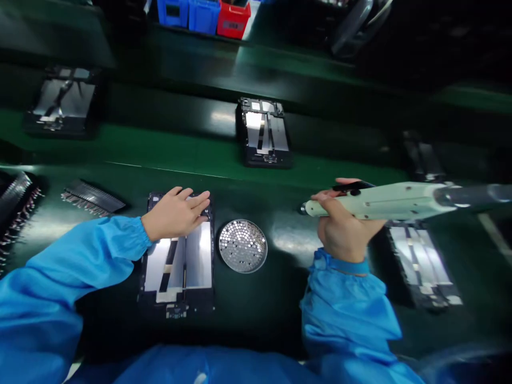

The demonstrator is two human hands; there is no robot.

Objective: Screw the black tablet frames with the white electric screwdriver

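My left hand [176,214] rests palm down on the top part of an opened tablet [200,261], its fingers stretched out to the right. Silvery panels and dark ribbon cables show in the tablet's lower part; its top is partly covered by the hand. In my right hand [344,229] is a pale green electric screwdriver [392,201], held level above the bench with its dark tip pointing left. Its dark rear end runs off to the right. Between the hands lies a round dish [242,246] with many small holes and shiny bits, apparently screws.
Another opened tablet [422,261] lies on the right, under the screwdriver. Beyond the bench, more tablet units [266,133] sit on a green strip, one at far left [64,101]. Black comb-like racks [94,197] are at left. Blue bins [204,16] and a red bin [233,20] stand behind.
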